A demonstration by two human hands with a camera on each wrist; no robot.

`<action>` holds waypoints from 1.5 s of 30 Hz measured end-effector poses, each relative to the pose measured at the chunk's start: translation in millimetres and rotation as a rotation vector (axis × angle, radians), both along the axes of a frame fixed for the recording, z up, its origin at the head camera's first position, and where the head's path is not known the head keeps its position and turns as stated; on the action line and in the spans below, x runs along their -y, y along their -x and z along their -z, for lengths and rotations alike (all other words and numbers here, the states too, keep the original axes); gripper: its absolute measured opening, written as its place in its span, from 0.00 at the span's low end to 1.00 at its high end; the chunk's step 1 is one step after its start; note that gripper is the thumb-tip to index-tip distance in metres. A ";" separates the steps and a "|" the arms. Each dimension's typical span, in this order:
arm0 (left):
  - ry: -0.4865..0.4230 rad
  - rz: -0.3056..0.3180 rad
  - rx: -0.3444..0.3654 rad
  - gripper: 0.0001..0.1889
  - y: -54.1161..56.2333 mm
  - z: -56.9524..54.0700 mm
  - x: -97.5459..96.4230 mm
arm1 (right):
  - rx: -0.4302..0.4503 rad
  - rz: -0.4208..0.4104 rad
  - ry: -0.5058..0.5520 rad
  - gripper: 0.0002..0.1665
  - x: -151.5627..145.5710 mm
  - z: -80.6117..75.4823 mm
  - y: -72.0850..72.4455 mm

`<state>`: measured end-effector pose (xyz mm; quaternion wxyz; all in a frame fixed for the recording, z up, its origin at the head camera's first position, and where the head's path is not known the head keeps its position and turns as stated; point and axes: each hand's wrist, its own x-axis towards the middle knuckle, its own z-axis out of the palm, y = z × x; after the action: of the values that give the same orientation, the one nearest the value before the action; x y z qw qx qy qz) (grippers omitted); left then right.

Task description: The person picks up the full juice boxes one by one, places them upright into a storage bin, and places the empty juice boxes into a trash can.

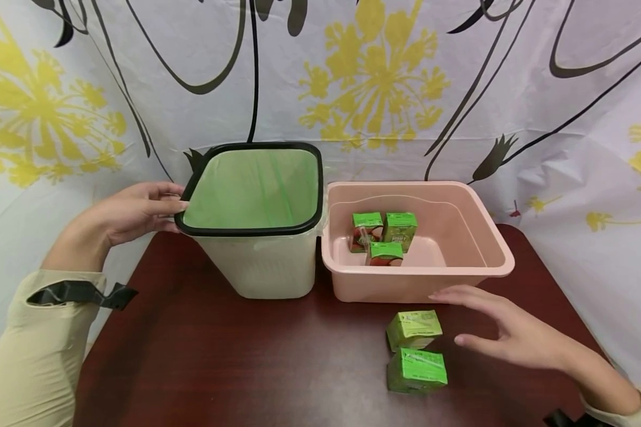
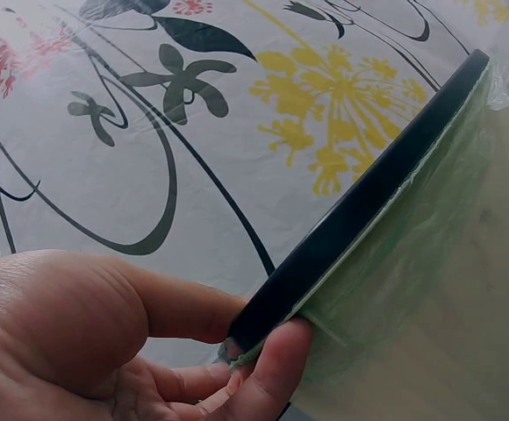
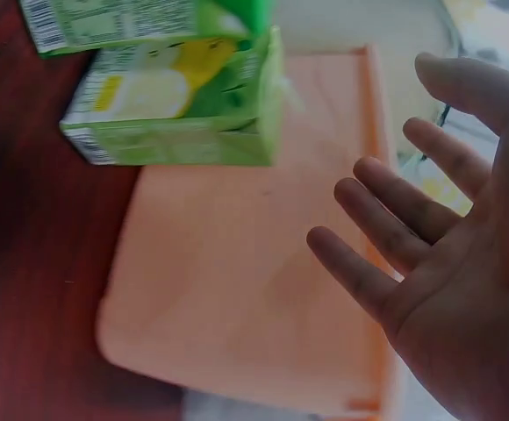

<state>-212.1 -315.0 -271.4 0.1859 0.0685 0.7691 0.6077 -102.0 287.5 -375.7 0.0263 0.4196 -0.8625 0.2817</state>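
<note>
My left hand (image 1: 144,210) pinches the left side of the black rim (image 2: 351,206) of a pale trash bin (image 1: 269,267), thumb and fingers on either side of it. A thin green liner bag (image 1: 253,187) lines the bin and folds out under the rim. My right hand (image 1: 518,329) is spread in the air with nothing in it, just right of two green juice boxes. The farther juice box (image 1: 413,329) is yellow-green. Right in front of it is a brighter green juice box (image 1: 416,370).
Right of the bin stands a pink plastic basin (image 1: 416,287). Three small juice boxes stand in it, one of them a green juice box (image 1: 400,228). The dark red-brown table (image 1: 235,362) meets a flower-printed sheet (image 1: 379,77) at the back and sides.
</note>
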 end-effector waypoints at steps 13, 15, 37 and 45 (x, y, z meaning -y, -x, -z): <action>0.053 -0.018 0.011 0.14 -0.8 -1.5 -3.7 | 0.227 0.030 0.122 0.39 0.9 49.3 18.5; 0.059 -0.020 0.007 0.14 -0.9 -1.2 -3.4 | 0.262 0.013 0.142 0.39 3.3 55.1 23.1; 0.030 -0.023 0.015 0.12 -2.1 -0.7 -1.4 | 0.550 -0.144 0.301 0.34 28.4 91.7 37.4; 0.027 -0.020 0.013 0.12 -2.0 -0.9 -1.1 | 0.538 -0.175 0.280 0.33 29.9 87.5 36.5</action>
<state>-210.1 -313.9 -270.5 0.1856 0.0545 0.7768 0.5993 -138.5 257.6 -463.1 -0.1699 0.3951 -0.7519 0.4997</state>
